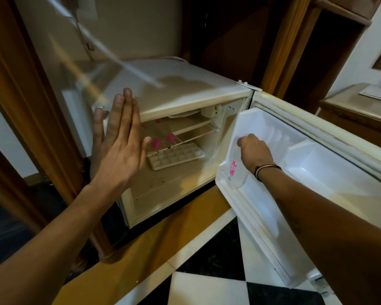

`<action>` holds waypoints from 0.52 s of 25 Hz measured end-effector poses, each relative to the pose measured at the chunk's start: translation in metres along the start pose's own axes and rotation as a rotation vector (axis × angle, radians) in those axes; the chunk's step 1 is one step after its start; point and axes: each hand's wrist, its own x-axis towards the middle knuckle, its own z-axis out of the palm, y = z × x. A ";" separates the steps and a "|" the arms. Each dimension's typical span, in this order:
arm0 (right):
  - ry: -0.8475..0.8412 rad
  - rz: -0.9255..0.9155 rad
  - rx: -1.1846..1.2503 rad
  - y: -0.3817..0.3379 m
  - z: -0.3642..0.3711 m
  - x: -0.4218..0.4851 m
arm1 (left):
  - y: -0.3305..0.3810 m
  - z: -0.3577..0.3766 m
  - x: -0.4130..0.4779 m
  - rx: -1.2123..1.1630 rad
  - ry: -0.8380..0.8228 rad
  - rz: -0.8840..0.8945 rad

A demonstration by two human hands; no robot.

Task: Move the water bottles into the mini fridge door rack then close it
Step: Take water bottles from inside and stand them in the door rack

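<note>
The white mini fridge stands open, its door swung out to the right. A clear water bottle with a pink label stands upright in the door rack at the door's near end. My right hand is closed over that bottle's top. On the glass shelf inside lie more water bottles, their pink caps pointing outward. My left hand is flat with fingers spread, held upright in front of the fridge's left side and holding nothing.
A white ice cube tray lies tilted under the shelf. Wooden cabinet panels flank the fridge on the left and at the back. A low wooden table stands behind the door. Below is a black-and-white tiled floor.
</note>
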 end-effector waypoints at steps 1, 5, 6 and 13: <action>0.008 -0.014 0.005 0.000 0.001 -0.001 | 0.001 0.000 0.000 0.001 0.001 -0.008; -0.010 -0.013 -0.066 0.003 -0.003 0.001 | 0.002 -0.003 0.000 0.012 -0.001 -0.005; -0.010 -0.018 -0.102 0.002 -0.006 0.001 | 0.001 -0.003 0.000 0.022 -0.002 -0.002; 0.124 -0.088 -0.251 -0.045 -0.025 -0.006 | 0.004 0.000 0.000 0.041 -0.005 -0.026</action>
